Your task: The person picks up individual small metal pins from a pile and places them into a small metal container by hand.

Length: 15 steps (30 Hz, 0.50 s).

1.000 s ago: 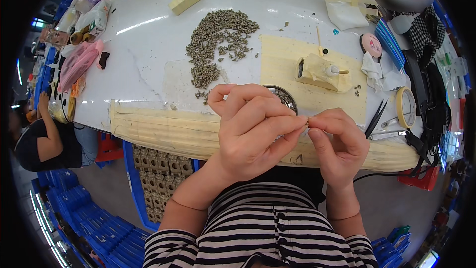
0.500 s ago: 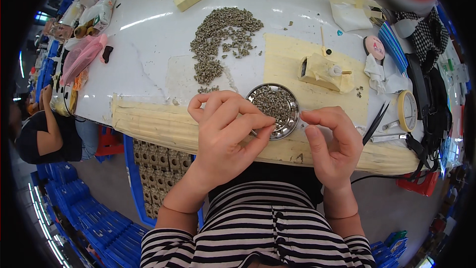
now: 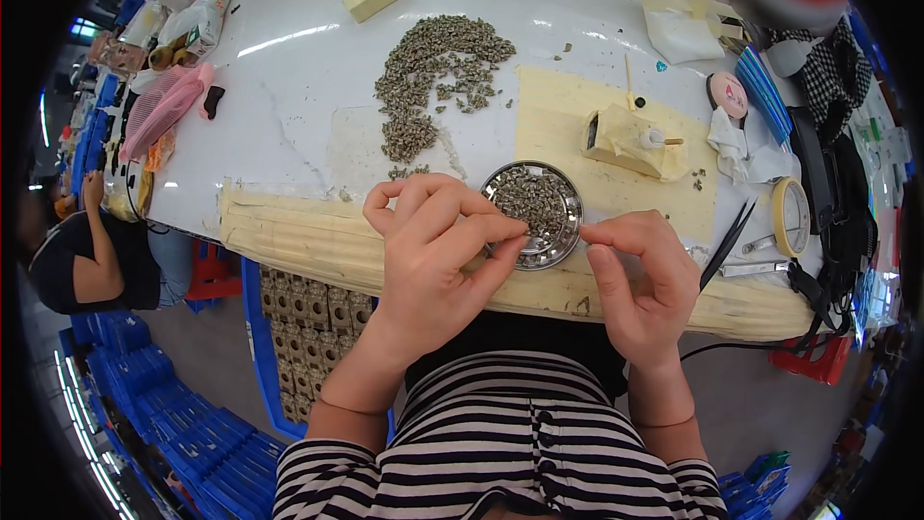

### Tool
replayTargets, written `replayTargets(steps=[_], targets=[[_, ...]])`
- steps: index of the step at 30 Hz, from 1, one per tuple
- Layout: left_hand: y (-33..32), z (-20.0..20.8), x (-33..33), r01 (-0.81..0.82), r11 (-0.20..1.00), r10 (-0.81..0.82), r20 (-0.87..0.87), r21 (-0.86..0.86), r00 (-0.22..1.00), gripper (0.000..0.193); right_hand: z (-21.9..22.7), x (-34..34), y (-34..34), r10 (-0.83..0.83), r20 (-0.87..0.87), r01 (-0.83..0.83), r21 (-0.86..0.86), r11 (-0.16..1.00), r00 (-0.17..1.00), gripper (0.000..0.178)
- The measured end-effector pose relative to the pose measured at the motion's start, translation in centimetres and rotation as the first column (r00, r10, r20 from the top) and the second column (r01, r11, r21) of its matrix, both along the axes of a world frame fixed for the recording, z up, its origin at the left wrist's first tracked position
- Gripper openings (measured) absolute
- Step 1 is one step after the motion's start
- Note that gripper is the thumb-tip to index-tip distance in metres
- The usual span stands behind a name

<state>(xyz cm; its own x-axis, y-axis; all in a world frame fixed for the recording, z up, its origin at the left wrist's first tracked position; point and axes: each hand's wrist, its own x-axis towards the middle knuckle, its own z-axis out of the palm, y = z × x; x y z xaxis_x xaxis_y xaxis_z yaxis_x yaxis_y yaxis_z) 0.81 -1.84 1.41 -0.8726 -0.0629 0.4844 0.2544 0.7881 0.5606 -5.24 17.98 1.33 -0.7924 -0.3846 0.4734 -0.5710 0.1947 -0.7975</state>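
A round shiny metal dish (image 3: 568, 252) full of small grey metal parts (image 3: 535, 200) sits near the front edge of the table. My left hand (image 3: 428, 265) is over the dish's left side, thumb and forefinger pinched together at its near rim. Whatever lies between those fingertips is too small to make out. Just right of the dish is my right hand (image 3: 654, 279), its forefinger stretched toward the rim and its thumb a little apart below. Nothing shows between them. Beyond the left hand a large heap of the same small parts (image 3: 414, 77) spreads over the white table.
A tape-wrapped block (image 3: 626, 140) stands on a yellowish sheet. Black tweezers (image 3: 729, 243) and a tape roll (image 3: 791, 216) lie to the right. Below the table's taped edge (image 3: 289, 226), a blue crate (image 3: 258, 356) holds metal blocks. Another person (image 3: 96, 265) sits at far left.
The view has shifted very slightly. Both hands stay beside the dish with nearly the same pose; the left fingertips have drawn a touch left.
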Motion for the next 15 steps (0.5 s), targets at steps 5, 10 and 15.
replayTargets(steps=[5, 10, 15], targets=[[0.1, 0.1, 0.0, -0.001, 1.000, 0.001, 0.012, -0.015, 1.000, 0.018, 0.1, 0.0, -0.1, 0.004, -0.007, -0.003, 0.011, 1.000, 1.000, 0.014], [0.0, 0.3, 0.1, 0.015, 0.999, -0.013, 0.040, -0.041, 0.999, 0.016, 0.1, 0.0, -0.1, 0.008, -0.009, -0.008, 0.008, 1.000, 1.000, 0.014], [-0.5, 1.9, -0.1, 0.023, 0.998, -0.019, 0.073, -0.062, 0.997, 0.018, 0.1, 0.0, 0.0, 0.018, -0.012, -0.018, 0.024, 1.000, 1.000, 0.014]])
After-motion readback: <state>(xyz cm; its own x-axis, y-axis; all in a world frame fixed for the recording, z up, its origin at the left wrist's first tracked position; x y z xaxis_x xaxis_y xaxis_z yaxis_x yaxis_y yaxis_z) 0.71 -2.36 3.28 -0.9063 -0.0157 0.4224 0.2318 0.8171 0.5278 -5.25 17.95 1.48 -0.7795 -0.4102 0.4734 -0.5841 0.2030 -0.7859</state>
